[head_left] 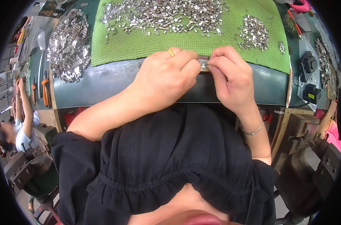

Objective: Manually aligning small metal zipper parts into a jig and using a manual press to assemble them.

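At the near edge of the bench my two hands meet over a small shiny metal piece (204,64), which shows in the gap between them. My left hand (169,73) is closed with its fingers curled down; whatever lies under its fingertips is hidden. Thumb and fingertips of my right hand (232,77) pinch the metal piece from its right side. Just beyond, a green textured mat (148,47) carries a large heap of small metal clips (170,15). A smaller pile of metal pieces (255,33) lies on its right part.
Thin curved metal parts (68,45) are heaped left of the mat, near orange-handled pliers (46,92). Black devices (308,65) and a red pen (294,22) lie at right. Metal machines flank me. Another person (18,131) sits far left; a pink sleeve (333,135) shows far right.
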`<state>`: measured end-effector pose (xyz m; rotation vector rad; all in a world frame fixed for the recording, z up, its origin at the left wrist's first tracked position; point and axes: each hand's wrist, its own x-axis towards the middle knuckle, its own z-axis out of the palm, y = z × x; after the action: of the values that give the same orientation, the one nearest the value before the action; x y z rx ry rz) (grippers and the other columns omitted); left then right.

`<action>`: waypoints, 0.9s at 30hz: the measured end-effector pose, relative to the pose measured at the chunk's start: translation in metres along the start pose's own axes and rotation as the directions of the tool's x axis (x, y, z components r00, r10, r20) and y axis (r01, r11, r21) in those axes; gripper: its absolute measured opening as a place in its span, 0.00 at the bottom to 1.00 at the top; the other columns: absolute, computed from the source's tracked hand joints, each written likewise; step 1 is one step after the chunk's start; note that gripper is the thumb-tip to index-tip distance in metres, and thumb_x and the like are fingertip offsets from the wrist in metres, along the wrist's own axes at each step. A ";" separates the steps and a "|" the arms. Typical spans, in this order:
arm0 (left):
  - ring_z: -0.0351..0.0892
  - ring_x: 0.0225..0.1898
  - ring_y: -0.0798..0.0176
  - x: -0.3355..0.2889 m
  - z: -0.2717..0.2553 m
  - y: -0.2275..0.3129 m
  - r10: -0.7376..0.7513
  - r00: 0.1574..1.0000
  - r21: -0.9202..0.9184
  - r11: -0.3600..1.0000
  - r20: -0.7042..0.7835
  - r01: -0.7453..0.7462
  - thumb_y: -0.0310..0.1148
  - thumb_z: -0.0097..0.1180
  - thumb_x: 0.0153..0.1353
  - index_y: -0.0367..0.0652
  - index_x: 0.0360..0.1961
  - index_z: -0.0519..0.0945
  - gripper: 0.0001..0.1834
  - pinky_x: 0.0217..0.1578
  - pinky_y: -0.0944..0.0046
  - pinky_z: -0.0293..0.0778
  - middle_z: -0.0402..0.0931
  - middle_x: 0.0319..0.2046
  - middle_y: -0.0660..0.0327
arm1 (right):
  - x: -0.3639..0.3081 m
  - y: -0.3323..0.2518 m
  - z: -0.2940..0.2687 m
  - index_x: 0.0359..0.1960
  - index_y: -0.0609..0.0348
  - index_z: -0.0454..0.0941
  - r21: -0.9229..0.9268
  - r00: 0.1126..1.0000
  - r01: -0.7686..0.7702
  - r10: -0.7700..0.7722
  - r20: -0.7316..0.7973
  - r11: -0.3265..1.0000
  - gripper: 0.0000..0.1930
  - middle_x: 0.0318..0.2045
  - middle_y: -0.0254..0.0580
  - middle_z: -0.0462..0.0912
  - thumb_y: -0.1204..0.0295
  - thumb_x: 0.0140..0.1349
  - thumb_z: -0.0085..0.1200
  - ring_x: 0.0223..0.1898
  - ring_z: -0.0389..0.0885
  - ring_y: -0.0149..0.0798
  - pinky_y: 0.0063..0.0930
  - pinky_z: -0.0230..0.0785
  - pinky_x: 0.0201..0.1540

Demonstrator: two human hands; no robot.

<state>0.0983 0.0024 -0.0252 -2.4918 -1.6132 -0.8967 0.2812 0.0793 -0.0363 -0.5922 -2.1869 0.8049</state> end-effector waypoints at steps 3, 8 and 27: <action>0.82 0.33 0.59 0.000 -0.004 -0.003 0.044 0.999 -0.030 0.999 0.031 -0.043 0.20 0.64 0.47 0.38 0.30 0.79 0.09 0.33 0.63 0.79 0.83 0.39 0.59 | 0.001 0.001 -0.001 0.29 0.65 0.75 -0.056 0.998 0.057 -0.056 0.028 0.997 0.05 0.32 0.45 0.76 0.84 0.52 0.58 0.29 0.78 0.49 0.36 0.71 0.31; 0.83 0.35 0.58 -0.005 0.005 -0.012 -0.028 0.999 -0.149 0.989 -0.022 0.025 0.21 0.65 0.46 0.38 0.31 0.79 0.10 0.33 0.61 0.80 0.83 0.39 0.59 | 0.003 0.000 0.001 0.28 0.64 0.73 -0.086 0.996 0.081 -0.078 0.039 0.993 0.05 0.32 0.44 0.75 0.84 0.52 0.57 0.29 0.77 0.49 0.37 0.70 0.31; 0.78 0.26 0.51 0.031 -0.027 0.009 0.019 0.902 0.081 0.995 0.431 -0.060 0.23 0.61 0.52 0.38 0.26 0.76 0.05 0.28 0.54 0.76 0.79 0.31 0.57 | -0.009 0.009 -0.006 0.36 0.65 0.79 0.301 0.963 -0.266 0.243 0.113 0.916 0.07 0.34 0.35 0.78 0.83 0.55 0.59 0.21 0.62 0.25 0.22 0.57 0.25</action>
<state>0.1025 0.0147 0.0149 -2.7815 -1.6516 -0.2605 0.2928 0.0826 -0.0437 -0.7007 -2.0097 1.3045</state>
